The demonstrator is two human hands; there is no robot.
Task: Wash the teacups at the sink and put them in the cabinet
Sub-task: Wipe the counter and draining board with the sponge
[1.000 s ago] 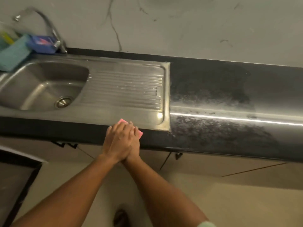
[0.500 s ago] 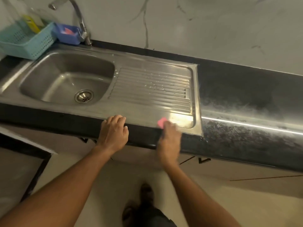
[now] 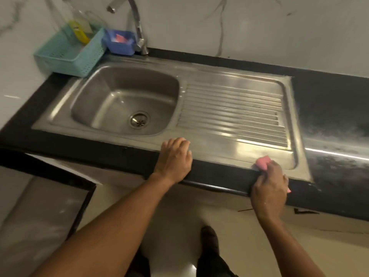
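Note:
The steel sink point(image 3: 93, 90) has an empty basin and a ribbed drainboard point(image 3: 235, 110) to its right. No teacup is in view. My left hand point(image 3: 173, 158) rests on the front edge of the black counter, fingers lying on the sink's steel rim. My right hand point(image 3: 269, 182) grips a pink sponge point(image 3: 262, 161) at the drainboard's front right corner, on the counter edge. The tap point(image 3: 137, 25) stands behind the basin.
A turquoise plastic basket point(image 3: 67, 56) with a yellow bottle stands at the back left. A blue soap dish point(image 3: 119, 44) sits beside the tap's base. The black counter point(image 3: 329, 116) runs on to the right. A dark-framed opening point(image 3: 60, 206) lies low at the left.
My hands, pressed together on the sponge a second ago, have parted: the right carried the sponge rightward along the counter edge, the left stayed on the edge. The view swung left toward the basin.

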